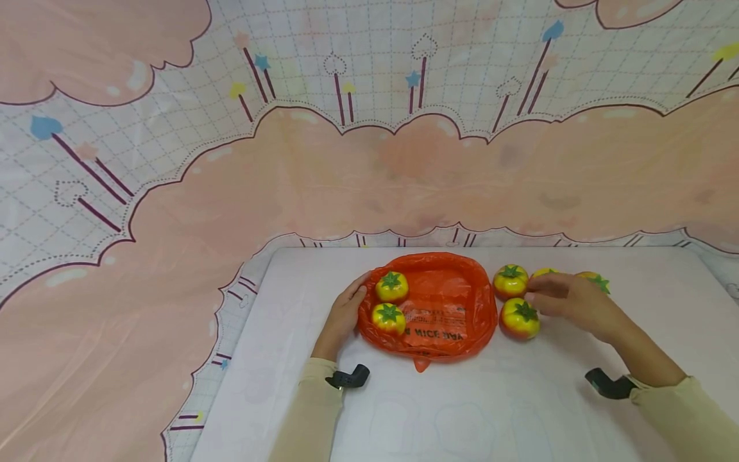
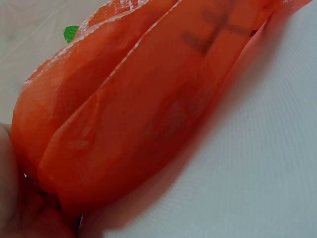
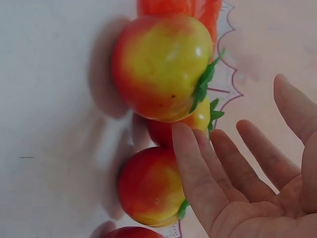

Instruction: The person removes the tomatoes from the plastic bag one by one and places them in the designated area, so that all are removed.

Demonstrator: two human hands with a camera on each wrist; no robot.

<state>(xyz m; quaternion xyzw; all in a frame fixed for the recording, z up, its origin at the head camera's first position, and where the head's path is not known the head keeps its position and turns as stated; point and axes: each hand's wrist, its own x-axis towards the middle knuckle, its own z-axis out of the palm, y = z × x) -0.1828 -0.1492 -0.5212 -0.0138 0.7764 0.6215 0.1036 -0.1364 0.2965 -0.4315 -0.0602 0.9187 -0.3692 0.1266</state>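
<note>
Two tomato-shaped fruits, yellow flushed with red and topped with green leaves, sit inside a red plastic bag: the back one [image 1: 392, 287] and the front one [image 1: 389, 319] both lie against its left wall. The bag [image 1: 435, 282] stands spread wide on the counter, its rim forming a rounded oval and dark lettering [image 1: 434, 334] showing upside down on its inner surface.

At the bag's left side the left hand [image 1: 340, 316] rests against the outer wall, close to the two fruits; whether its fingers pinch the plastic I cannot tell.

Just right of the bag, a near fruit [image 1: 519, 319] and a far fruit [image 1: 510, 282] stand close together. Another fruit [image 1: 544, 273] is partly hidden behind the right hand [image 1: 580, 307], and a rightmost fruit [image 1: 594, 281] shows beyond it. The right fingers [image 3: 200, 183] are spread apart and hold nothing; their tips reach beside the near and far fruits, though contact is unclear.

Black devices are worn at the left wrist [image 1: 348, 376] and right wrist [image 1: 610, 384], next to beige sleeves [image 1: 308, 410]. The counter [image 1: 398, 417] is white with faint pale outlines. Behind it hangs a backdrop [image 1: 358, 173] of peach scalloped shapes, checked bands and small stars on dark sticks.
</note>
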